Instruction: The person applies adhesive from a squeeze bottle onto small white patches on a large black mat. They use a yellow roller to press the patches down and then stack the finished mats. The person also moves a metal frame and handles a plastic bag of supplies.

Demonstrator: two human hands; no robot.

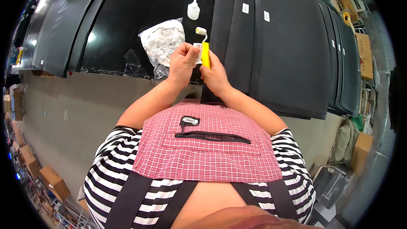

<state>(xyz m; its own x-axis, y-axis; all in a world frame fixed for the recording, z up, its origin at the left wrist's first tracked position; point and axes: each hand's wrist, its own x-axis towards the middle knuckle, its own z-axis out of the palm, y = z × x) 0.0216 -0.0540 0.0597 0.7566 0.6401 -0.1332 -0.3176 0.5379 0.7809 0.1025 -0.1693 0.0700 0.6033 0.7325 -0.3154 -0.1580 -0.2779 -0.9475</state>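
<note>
Over the near edge of the black table (121, 29), my two hands are close together. My left hand (183, 62) is closed, thumb up, pinching a small white label (197, 50). My right hand (216, 76) is wrapped round the yellow handle of a small roller (206, 53); its pale roller head points away from me on a bent wire. The label sits right beside the handle, and I cannot tell whether they touch. Left of my hands lies a crumpled clear plastic bag (162, 38) with white pieces in it. A white squeeze bottle (193, 10) stands beyond the roller.
Large black sheets (288, 55) with small white labels (266, 16) lie overlapping on the right. Another black sheet (63, 21) lies at the left. Cardboard boxes (54, 182) line the lower left, and more boxes (364, 55) stand at the right. Grey floor (97, 101) shows below the table.
</note>
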